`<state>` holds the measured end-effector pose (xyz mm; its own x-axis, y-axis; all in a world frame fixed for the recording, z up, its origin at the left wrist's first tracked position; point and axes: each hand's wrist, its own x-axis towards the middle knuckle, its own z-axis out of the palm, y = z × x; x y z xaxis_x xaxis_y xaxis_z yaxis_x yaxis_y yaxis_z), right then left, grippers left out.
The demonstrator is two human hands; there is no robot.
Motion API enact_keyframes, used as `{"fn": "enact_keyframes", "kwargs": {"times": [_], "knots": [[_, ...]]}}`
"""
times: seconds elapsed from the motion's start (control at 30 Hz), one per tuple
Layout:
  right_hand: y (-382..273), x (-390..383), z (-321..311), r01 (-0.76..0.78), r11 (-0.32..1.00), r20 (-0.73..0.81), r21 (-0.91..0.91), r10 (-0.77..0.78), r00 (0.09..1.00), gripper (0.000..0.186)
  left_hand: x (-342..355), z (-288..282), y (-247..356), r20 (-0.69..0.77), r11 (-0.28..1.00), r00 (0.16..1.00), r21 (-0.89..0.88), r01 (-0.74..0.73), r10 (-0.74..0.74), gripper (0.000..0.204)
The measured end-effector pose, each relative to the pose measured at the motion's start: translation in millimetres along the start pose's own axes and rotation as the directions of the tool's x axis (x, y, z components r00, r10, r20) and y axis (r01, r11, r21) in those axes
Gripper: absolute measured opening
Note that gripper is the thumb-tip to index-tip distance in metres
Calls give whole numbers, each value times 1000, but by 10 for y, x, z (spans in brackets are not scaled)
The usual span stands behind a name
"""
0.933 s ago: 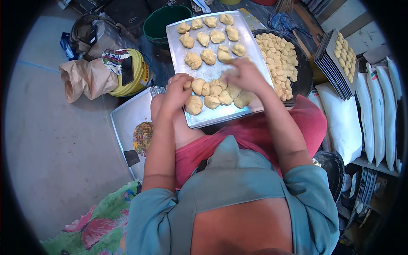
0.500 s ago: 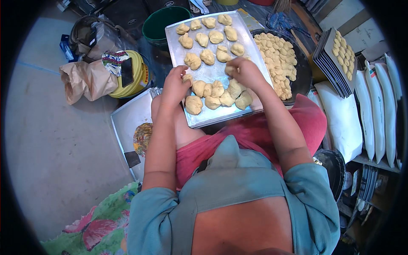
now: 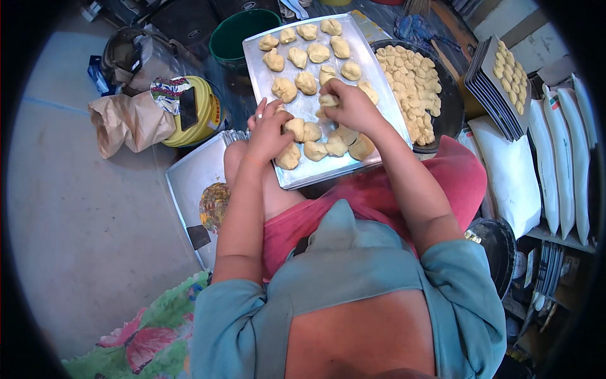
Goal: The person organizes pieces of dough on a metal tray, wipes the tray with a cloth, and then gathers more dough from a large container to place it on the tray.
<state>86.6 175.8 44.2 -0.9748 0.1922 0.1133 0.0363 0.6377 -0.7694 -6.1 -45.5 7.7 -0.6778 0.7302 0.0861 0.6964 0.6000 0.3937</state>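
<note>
A metal baking tray [image 3: 386, 114] lies tilted across my lap, with rows of rough dough pieces [image 3: 318, 52] toward its far end and a looser cluster of dough pieces [image 3: 336, 146] at the near end. My right hand [image 3: 353, 110] pinches one dough piece [image 3: 327, 101] just above the tray's middle. At the left edge, my left hand [image 3: 269, 131] curls its fingers against another dough piece [image 3: 293, 128], partly covering it. A ring and a thin wristband show on the left.
Right of the tray stands a wide black pan [image 3: 449, 101] full of dough pieces [image 3: 410, 88]. Stacked dark trays [image 3: 489, 88] and white sacks [image 3: 511, 177] stand farther right. To the left are a yellow bucket [image 3: 205, 117], a brown paper bag [image 3: 129, 120] and a green tub [image 3: 237, 35].
My right hand has moved left across the tray, bringing a dough piece with it. My left hand has shifted slightly right and toward me, over the near cluster's left end.
</note>
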Motion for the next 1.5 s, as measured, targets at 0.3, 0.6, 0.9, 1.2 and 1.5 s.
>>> {"fn": "enact_keyframes", "kwargs": {"times": [0.3,0.6,0.9,1.2,1.5], "knots": [[190,-62,-125,5,955,-48,-296,-20,999,49,115,38,-181,-230,881,954,-469,65,-193,36],[278,-244,-168,-168,969,7,-183,172,985,44,230,246,-142,-63,608,916,-766,211,-397,32],[192,-616,-271,126,962,208,-241,-76,975,37,-89,69,195,-174,800,952,-591,104,-252,32],[569,-743,-453,-152,878,-107,453,223,969,32,-633,77,482,78,271,955,-949,159,-286,39],[210,-1038,-257,-128,935,72,-331,160,984,66,-799,197,772,75,657,996,-749,90,-51,39]]}}
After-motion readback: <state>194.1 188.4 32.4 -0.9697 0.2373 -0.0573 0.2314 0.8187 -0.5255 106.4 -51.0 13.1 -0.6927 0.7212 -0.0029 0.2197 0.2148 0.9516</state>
